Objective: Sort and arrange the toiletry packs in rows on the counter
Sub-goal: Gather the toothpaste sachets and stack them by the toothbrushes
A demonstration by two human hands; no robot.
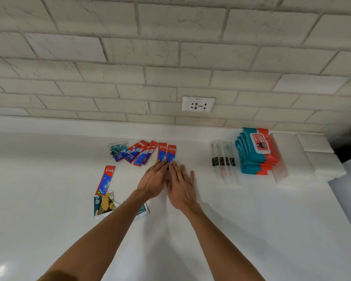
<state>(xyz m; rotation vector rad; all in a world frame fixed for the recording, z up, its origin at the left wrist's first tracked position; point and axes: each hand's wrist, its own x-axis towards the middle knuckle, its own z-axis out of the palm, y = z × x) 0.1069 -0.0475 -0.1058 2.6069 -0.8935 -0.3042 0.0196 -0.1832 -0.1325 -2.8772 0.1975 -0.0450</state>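
Both hands flat, fingertips on the near ends of two toothpaste sachets!

Left hand [152,179] and right hand [181,187] lie side by side, fingers straight, gripping nothing, tips touching the paired sachets [166,152], which sit edge to edge and point at the wall. Just left of them a fan of sachets [139,152] overlaps, with a green packet [118,148] at its far end. A lone sachet [105,179] lies nearer, above the face-mask packs [103,205]. Off right on the counter [49,199]: clear-wrapped toothbrushes [224,161], then stacked wipe packs [253,153].
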